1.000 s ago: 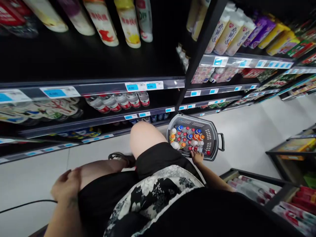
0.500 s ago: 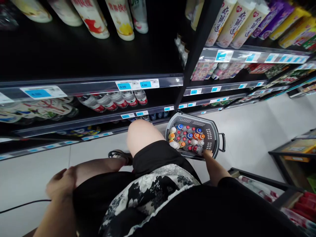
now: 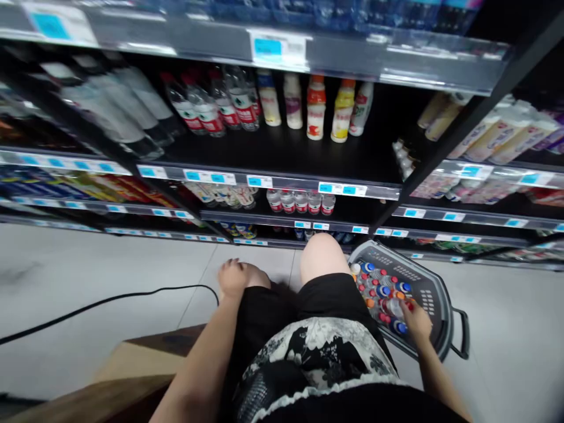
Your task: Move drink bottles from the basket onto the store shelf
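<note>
The shelves now sit lower in view; right hand has closed on a bottle, left hand rests loosely curled on a knee.

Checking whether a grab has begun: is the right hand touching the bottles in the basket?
Touching. The head view shows the right hand inside the grey basket, its fingers lying on the bottles with no gap visible.

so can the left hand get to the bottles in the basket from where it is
Probably not directly: the left hand rests on the left knee, and the right leg lies between it and the basket. The right hand is already on the bottles.
</note>
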Action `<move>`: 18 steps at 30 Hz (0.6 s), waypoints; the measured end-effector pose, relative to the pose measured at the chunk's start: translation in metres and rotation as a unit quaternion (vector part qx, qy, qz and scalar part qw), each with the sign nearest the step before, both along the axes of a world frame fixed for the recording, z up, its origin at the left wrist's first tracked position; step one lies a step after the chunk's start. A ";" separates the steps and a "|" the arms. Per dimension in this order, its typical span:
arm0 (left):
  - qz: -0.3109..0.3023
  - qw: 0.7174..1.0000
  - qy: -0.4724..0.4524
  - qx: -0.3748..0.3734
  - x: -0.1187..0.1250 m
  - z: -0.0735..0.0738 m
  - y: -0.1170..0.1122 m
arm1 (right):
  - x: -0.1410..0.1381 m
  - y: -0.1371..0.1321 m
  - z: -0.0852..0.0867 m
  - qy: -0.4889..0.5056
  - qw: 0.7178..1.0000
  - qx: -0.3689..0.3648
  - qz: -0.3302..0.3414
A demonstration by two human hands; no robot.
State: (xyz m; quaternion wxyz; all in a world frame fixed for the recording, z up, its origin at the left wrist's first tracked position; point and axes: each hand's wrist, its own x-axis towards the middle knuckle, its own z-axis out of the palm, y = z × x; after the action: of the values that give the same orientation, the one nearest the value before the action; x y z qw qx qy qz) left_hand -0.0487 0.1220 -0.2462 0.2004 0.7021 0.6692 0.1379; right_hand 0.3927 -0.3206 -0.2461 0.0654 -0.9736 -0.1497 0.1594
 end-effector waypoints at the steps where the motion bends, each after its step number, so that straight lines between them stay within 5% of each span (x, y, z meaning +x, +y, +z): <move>1: -0.044 0.998 0.012 0.053 0.005 0.001 -0.005 | -0.003 0.012 0.020 -0.028 0.999 0.041 0.017; 3: -0.120 0.987 -0.022 0.108 0.019 0.007 -0.020 | -0.013 0.040 0.069 -0.075 0.983 0.150 0.075; 6: -0.190 0.952 -0.236 0.045 0.047 0.022 -0.052 | -0.043 0.086 0.153 -0.090 0.936 0.308 0.146; 8: -0.240 0.877 -0.405 -0.100 0.064 0.032 -0.074 | -0.070 0.120 0.201 -0.027 0.878 0.400 0.261; 10: -0.258 0.768 -0.527 -0.256 0.072 0.039 -0.093 | -0.101 0.159 0.231 0.061 0.818 0.452 0.351; 12: -0.243 0.667 -0.607 -0.357 0.068 0.045 -0.106 | -0.132 0.200 0.238 0.188 0.761 0.492 0.378; 15: -0.229 0.567 -0.665 -0.428 0.045 0.056 -0.118 | -0.177 0.257 0.211 0.373 0.697 0.530 0.307; 16: -0.238 0.556 -0.663 -0.441 0.037 0.060 -0.122 | -0.190 0.273 0.196 0.423 0.688 0.529 0.260; 18: -0.247 0.600 -0.626 -0.433 0.024 0.068 -0.130 | -0.210 0.296 0.164 0.477 0.698 0.508 0.164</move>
State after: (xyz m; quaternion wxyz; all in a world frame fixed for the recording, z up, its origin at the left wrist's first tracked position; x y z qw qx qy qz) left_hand -0.0245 -0.0078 -0.1777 0.8773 0.4129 0.1625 0.1831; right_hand 0.1828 -0.0243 -0.0817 0.5852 -0.5459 -0.3142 0.5107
